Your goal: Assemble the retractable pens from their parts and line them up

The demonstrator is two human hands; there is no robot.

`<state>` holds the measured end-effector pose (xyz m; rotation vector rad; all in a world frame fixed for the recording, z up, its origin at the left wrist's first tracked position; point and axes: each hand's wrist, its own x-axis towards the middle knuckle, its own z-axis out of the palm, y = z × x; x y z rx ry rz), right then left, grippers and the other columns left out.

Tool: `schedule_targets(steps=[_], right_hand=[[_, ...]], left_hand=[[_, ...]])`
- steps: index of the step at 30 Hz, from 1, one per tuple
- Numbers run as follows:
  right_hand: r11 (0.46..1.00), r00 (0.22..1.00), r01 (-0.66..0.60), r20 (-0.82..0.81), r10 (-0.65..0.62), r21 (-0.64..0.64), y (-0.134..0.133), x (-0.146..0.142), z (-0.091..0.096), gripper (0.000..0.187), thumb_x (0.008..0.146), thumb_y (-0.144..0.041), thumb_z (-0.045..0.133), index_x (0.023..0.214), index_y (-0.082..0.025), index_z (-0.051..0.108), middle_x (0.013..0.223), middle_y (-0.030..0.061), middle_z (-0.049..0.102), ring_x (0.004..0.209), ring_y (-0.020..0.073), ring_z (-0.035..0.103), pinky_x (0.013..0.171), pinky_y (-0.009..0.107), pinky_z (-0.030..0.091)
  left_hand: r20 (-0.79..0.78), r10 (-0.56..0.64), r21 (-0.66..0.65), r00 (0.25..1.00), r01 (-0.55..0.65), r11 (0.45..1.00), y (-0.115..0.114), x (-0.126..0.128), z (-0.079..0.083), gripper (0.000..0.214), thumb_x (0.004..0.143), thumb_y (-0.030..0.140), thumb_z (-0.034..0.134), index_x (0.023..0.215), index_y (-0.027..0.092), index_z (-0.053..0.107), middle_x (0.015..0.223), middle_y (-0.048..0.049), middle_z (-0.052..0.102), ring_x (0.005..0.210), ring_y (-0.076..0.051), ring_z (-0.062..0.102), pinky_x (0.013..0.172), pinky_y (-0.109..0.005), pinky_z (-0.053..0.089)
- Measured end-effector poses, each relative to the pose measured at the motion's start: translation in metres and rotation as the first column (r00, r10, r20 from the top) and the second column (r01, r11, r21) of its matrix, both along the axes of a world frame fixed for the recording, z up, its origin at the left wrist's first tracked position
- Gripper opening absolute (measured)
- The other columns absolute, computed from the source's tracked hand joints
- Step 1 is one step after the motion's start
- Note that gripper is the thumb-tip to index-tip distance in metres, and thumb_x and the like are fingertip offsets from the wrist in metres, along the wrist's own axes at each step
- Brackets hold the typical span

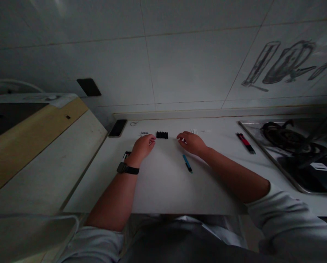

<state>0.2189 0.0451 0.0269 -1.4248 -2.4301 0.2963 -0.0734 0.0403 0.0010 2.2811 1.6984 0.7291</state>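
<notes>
Just left of a short row of black ribbed pieces [162, 135], my left hand [144, 146] rests low over the white counter. Its fingers are curled in towards the thumb; anything between them is too small to make out. Small metal springs [144, 133] lie just behind that hand. My right hand [192, 142] is to the right of the black row, its fingers loosely bent and apart, with nothing visible in them. Thin whitish tubes [194, 131] lie behind it, and a blue and black pen [187, 163] in front of it.
A phone [118, 128] and a small ring [134, 124] lie at the back left. Black clip-like parts [126, 155] are partly hidden by my left wrist. Red and black pens [245, 143] lie beside a metal-rimmed stove [278, 166] on the right. A tiled wall stands behind.
</notes>
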Motion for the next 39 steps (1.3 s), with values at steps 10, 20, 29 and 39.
schedule_targets(steps=[10, 20, 29, 39], right_hand=[[1.0, 0.969, -0.003, 0.245, 0.006, -0.015, 0.044, -0.046, -0.01, 0.042, 0.101, -0.022, 0.048, 0.139, -0.025, 0.066, 0.13, 0.0138, 0.068, 0.108, 0.0267, 0.068, 0.084, 0.032, 0.05], [0.999, 0.956, -0.022, 0.293, 0.011, 0.033, 0.052, -0.044, -0.009, 0.037, 0.1, -0.019, 0.049, 0.13, -0.024, 0.07, 0.127, 0.0145, 0.067, 0.112, 0.0274, 0.063, 0.083, 0.032, 0.048], [0.948, 0.906, -0.288, 0.359, 0.224, 0.135, 0.066, -0.031, -0.012, 0.03, 0.101, -0.019, 0.051, 0.12, -0.02, 0.075, 0.129, 0.0148, 0.067, 0.112, 0.0269, 0.059, 0.089, 0.034, 0.045], [0.975, 0.996, -0.062, -0.046, 0.073, 0.213, 0.012, 0.01, 0.005, 0.024, 0.103, -0.03, 0.052, 0.12, -0.021, 0.065, 0.104, 0.0092, 0.075, 0.085, 0.0216, 0.066, 0.074, 0.031, 0.045]], left_hand=[[0.127, -0.056, 0.007, 0.99, 0.055, 0.998, -0.009, 0.015, 0.007, 0.024, 0.087, 0.011, 0.066, 0.108, 0.022, 0.065, 0.094, -0.0029, 0.075, 0.076, -0.017, 0.07, 0.076, -0.033, 0.057], [0.104, -0.077, 0.097, 0.992, 0.067, 0.993, -0.006, 0.014, 0.002, 0.017, 0.088, 0.01, 0.064, 0.101, 0.022, 0.065, 0.099, -0.0039, 0.073, 0.085, -0.019, 0.07, 0.085, -0.035, 0.056], [0.073, -0.1, 0.145, 0.992, 0.089, 0.985, -0.006, 0.015, 0.003, 0.018, 0.091, 0.01, 0.06, 0.101, 0.02, 0.07, 0.102, -0.0051, 0.072, 0.088, -0.019, 0.068, 0.087, -0.035, 0.055], [0.261, -0.184, 0.115, 0.948, 0.158, 0.981, -0.011, 0.027, 0.001, 0.014, 0.095, 0.017, 0.062, 0.103, 0.021, 0.073, 0.102, -0.0053, 0.073, 0.091, -0.018, 0.068, 0.088, -0.033, 0.055]])
